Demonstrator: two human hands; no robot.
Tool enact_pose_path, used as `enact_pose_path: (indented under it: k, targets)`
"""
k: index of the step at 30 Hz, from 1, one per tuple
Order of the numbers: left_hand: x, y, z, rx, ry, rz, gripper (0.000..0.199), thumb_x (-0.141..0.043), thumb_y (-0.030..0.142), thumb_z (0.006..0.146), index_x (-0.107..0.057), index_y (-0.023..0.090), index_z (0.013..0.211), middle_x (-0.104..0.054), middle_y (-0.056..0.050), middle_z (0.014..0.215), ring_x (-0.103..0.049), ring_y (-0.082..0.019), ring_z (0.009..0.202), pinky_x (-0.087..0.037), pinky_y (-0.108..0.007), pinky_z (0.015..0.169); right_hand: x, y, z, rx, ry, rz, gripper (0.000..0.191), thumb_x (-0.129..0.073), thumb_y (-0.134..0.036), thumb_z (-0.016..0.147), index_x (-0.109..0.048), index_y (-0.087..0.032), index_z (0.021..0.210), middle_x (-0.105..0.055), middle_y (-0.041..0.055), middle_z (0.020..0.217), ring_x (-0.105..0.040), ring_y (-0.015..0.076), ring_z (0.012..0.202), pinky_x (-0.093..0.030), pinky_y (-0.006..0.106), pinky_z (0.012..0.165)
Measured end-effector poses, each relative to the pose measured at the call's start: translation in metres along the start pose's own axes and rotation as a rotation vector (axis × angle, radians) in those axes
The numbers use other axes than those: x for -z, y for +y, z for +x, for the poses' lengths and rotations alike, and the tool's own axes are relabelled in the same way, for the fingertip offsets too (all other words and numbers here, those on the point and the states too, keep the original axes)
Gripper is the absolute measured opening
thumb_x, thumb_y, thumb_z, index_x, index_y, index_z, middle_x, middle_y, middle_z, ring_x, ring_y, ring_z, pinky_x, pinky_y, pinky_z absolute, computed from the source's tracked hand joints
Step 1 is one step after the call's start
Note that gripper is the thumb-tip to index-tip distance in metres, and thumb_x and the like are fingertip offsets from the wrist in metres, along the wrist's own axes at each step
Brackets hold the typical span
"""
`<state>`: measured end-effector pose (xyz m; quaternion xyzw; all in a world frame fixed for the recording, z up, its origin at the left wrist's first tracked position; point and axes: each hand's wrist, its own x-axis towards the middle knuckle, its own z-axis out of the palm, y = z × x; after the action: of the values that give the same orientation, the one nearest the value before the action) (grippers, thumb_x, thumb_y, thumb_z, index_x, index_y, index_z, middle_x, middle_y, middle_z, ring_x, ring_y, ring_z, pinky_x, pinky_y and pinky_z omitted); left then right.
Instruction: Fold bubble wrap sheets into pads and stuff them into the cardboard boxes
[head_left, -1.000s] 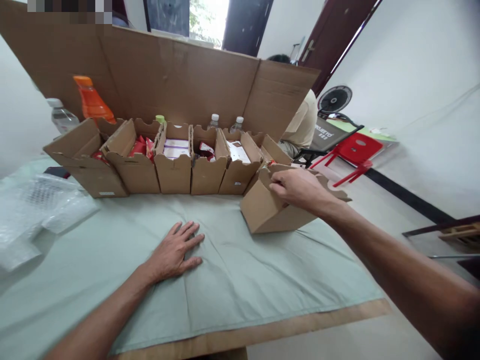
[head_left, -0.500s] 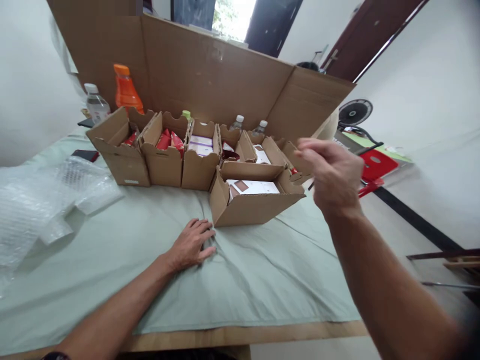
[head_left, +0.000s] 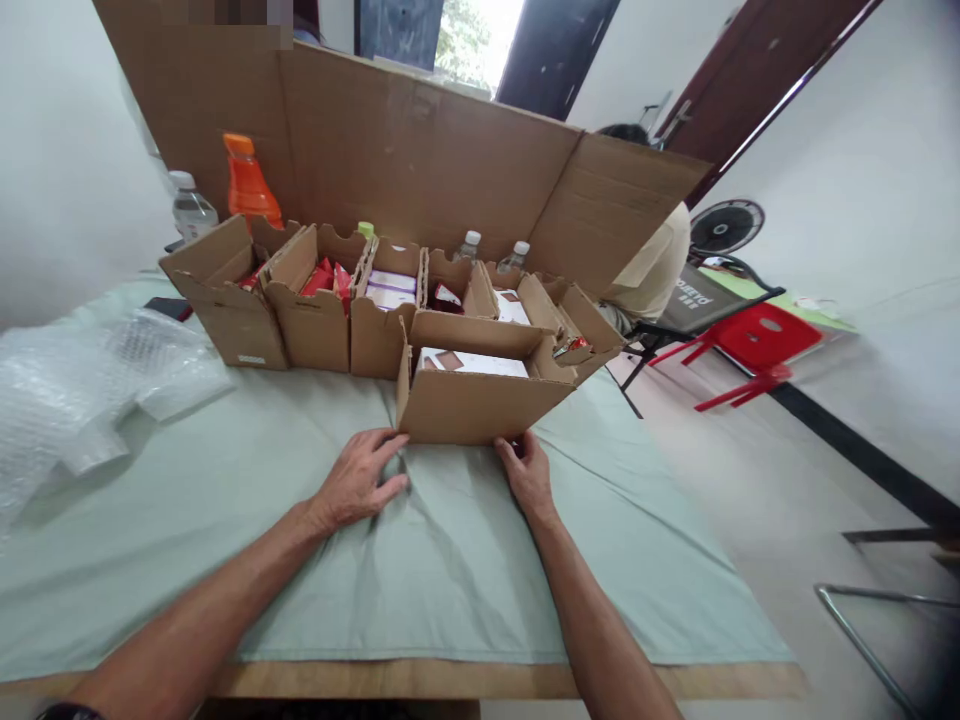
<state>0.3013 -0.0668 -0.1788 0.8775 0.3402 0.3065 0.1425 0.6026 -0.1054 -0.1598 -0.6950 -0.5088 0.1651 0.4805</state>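
A long open cardboard box (head_left: pixel 487 408) stands at the front of the cloth, with a white carton (head_left: pixel 472 364) with brown squares lying inside. My left hand (head_left: pixel 360 480) rests on the cloth, fingers apart, its fingertips at the box's lower left corner. At the lower right of that box is my right hand (head_left: pixel 531 475), thumb and fingers apart against the bottom edge; some fingertips are hidden. Behind stands a row of open boxes, among them one with red packets (head_left: pixel 326 278), one with white and purple cartons (head_left: pixel 391 287) and one with a shiny wrapper (head_left: pixel 574 345).
Bubble wrap (head_left: pixel 75 400) lies on the left of the pale green cloth (head_left: pixel 300 590). An orange bottle (head_left: pixel 251 185) and several clear bottles stand behind the row. A tall cardboard panel (head_left: pixel 420 140) backs everything. A red stool (head_left: pixel 765 340) and a seated person (head_left: pixel 652 260) are beyond it.
My right hand has come down from the raised position at the right to the front box's lower edge. My left hand stays by the lower left corner. The view has shifted slightly.
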Motion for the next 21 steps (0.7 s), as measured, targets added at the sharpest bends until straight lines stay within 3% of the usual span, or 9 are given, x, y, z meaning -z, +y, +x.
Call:
enact_pose_path:
  k: [4, 9, 13, 17, 21]
  targets:
    - [-0.005, -0.006, 0.001, 0.136, 0.091, 0.008, 0.044, -0.055, 0.032, 0.092, -0.063, 0.017, 0.133, -0.063, -0.017, 0.138, -0.060, -0.033, 0.127, -0.050, -0.052, 0.109, 0.000, 0.002, -0.003, 0.024, -0.069, -0.097, 0.035, -0.054, -0.048, 0.082, -0.065, -0.019, 0.096, -0.068, 0.0046, 0.077, -0.056, 0.0203, 0.069, -0.045, 0.032, 0.068]
    - [-0.004, -0.001, 0.003, 0.220, 0.081, 0.041, 0.042, -0.058, 0.026, 0.087, -0.066, 0.016, 0.127, -0.065, -0.016, 0.136, -0.060, -0.033, 0.128, -0.047, -0.052, 0.112, 0.005, 0.008, 0.003, 0.069, -0.152, -0.182, 0.028, -0.054, -0.045, 0.078, -0.064, -0.021, 0.087, -0.064, 0.0046, 0.073, -0.051, 0.0211, 0.068, -0.042, 0.035, 0.070]
    - [0.004, 0.002, 0.011, 0.247, -0.033, 0.080, 0.041, -0.063, 0.028, 0.085, -0.068, 0.015, 0.123, -0.066, -0.016, 0.134, -0.059, -0.031, 0.127, -0.045, -0.049, 0.114, 0.007, 0.023, 0.014, 0.222, -0.161, -0.414, 0.034, -0.047, -0.055, 0.080, -0.059, -0.024, 0.072, -0.069, 0.0135, 0.088, -0.060, 0.0309, 0.084, -0.046, 0.044, 0.075]
    - [0.012, -0.003, 0.016, 0.231, -0.166, 0.152, 0.048, -0.066, 0.038, 0.088, -0.066, 0.014, 0.129, -0.060, -0.018, 0.144, -0.054, -0.033, 0.135, -0.039, -0.049, 0.118, 0.003, 0.034, 0.027, 0.204, -0.200, -0.577, 0.039, -0.044, -0.065, 0.082, -0.060, -0.031, 0.072, -0.071, 0.0186, 0.112, -0.064, 0.0456, 0.108, -0.047, 0.059, 0.077]
    - [0.019, 0.014, -0.007, 0.236, -0.256, 0.239, 0.068, -0.057, 0.055, 0.095, -0.050, 0.015, 0.149, -0.043, -0.023, 0.161, -0.035, -0.042, 0.151, -0.022, -0.068, 0.122, 0.006, 0.032, 0.026, 0.163, -0.248, -0.619, 0.036, -0.046, -0.067, 0.080, -0.066, -0.037, 0.081, -0.069, 0.0193, 0.127, -0.059, 0.0503, 0.125, -0.046, 0.068, 0.086]
